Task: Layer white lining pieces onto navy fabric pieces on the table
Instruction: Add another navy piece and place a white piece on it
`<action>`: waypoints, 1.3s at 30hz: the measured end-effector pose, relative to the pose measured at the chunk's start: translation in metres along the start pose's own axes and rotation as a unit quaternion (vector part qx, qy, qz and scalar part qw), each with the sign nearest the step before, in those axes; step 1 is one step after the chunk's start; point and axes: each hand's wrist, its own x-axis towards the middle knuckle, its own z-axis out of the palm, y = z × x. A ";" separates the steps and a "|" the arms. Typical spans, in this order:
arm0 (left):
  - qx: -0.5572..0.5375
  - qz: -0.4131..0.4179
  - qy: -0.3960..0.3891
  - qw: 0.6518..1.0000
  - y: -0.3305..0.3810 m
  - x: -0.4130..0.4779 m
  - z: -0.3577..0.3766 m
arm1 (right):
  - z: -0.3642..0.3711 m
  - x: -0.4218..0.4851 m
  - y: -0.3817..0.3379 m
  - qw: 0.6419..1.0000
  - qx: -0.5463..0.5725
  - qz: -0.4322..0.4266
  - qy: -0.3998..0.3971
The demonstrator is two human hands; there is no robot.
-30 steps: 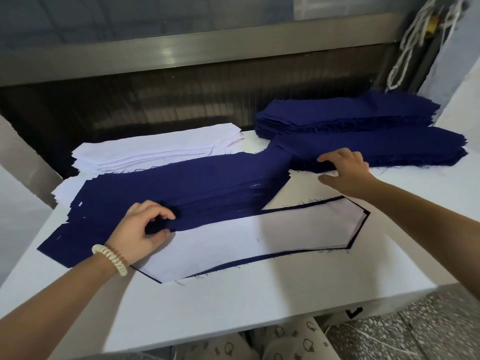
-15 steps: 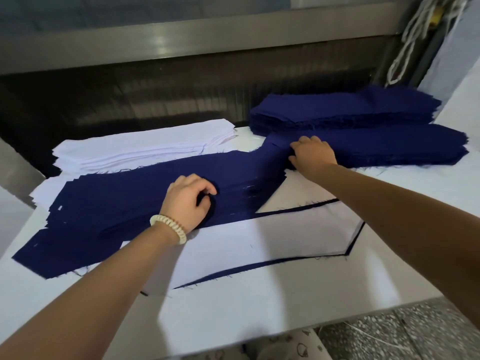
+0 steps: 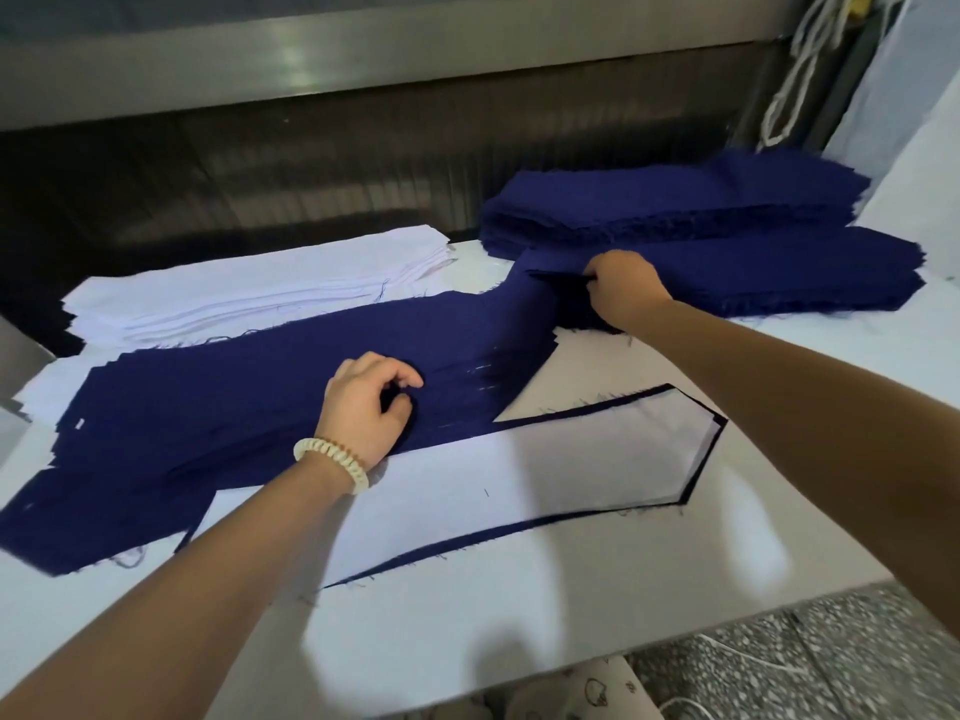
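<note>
Item: navy pile (image 3: 156,433), mid-counter. We see many dark blue cut pieces with frayed edges, fanned slightly at the left. The long axis runs from near left to far right, and the narrower end reaches the far navy piles (image 3: 753,210).

Item: top navy piece (image 3: 467,340). We see the left hand (image 3: 369,402) resting on it mid-length, fingers curled, thumb and forefinger pinching the cloth. The right hand (image 3: 623,283) pinches its raised far-right end.

Item: lined piece (image 3: 545,475), nearest us on the white counter (image 3: 519,631). It is a white lining laid on a navy piece, the navy showing as a thin rim along the top, right and lower edges. Its long axis runs left to right and its pointed tip faces right. Its left part lies under the navy pile.

Item: white lining pile (image 3: 249,293), behind the navy pile at far left, with its long axis on the same slant.

Item: pale beaded bracelet (image 3: 332,457), on the left wrist.
</note>
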 end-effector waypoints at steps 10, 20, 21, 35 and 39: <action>0.001 -0.024 -0.046 0.999 0.000 0.005 -0.003 | -0.006 -0.005 0.016 0.958 0.266 0.067 0.087; -0.091 -0.070 -0.024 0.993 0.009 0.007 -0.006 | -0.009 -0.034 -0.001 0.955 0.126 -0.066 0.261; -0.114 -0.077 -0.020 0.990 0.011 0.007 -0.005 | -0.009 -0.040 -0.006 0.946 0.095 -0.121 0.286; -0.102 -0.064 -0.049 0.991 0.039 -0.002 -0.023 | 0.016 -0.100 -0.070 0.877 0.032 -0.429 0.216; -0.196 -0.128 0.035 0.972 0.035 -0.008 -0.031 | 0.014 -0.095 -0.049 0.913 -0.030 -0.379 0.147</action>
